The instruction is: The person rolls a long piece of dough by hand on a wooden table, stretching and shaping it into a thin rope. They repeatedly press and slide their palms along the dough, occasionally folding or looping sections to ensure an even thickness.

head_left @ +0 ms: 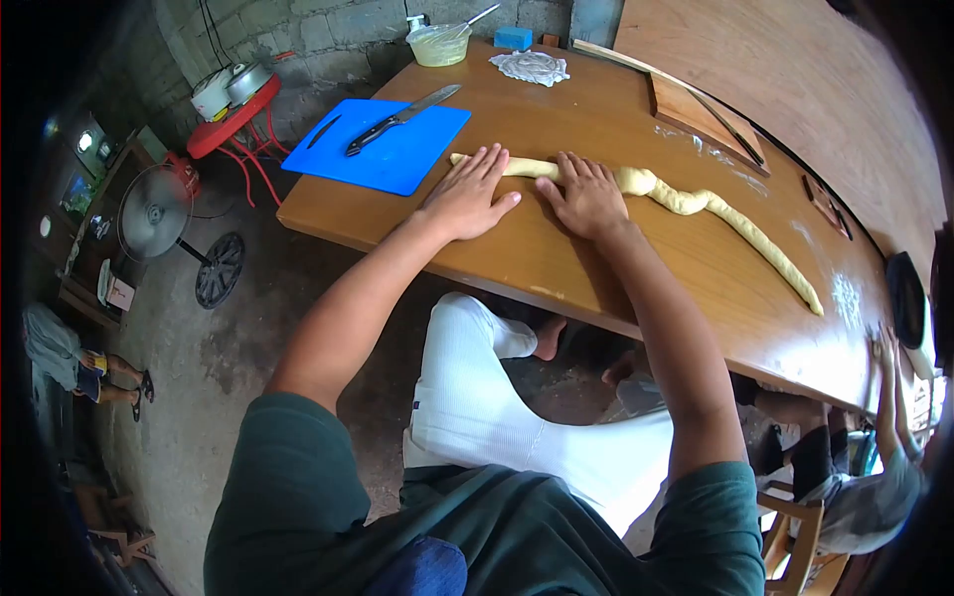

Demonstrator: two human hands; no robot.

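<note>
A long rope of pale yellow dough (pixel 686 201) lies across the wooden table (pixel 477 260), thin and even at its left end, lumpy and bent farther right. My left hand (pixel 472 199) rests flat over the left end, fingers stretched out. Just right of it, my right hand (pixel 583 196) presses on the dough with its fingers extended, beside a thick bulge. Between the two hands a smooth stretch of the rope shows. The parts under my palms are hidden.
Left on the table, a blue cutting board (pixel 373 169) holds a large knife (pixel 402 119) and a smaller dark blade. Behind stand a bowl with a whisk (pixel 440 45) and a blue sponge (pixel 513 38). Flour (pixel 846 298) dusts the right side, where another person (pixel 865 497) sits.
</note>
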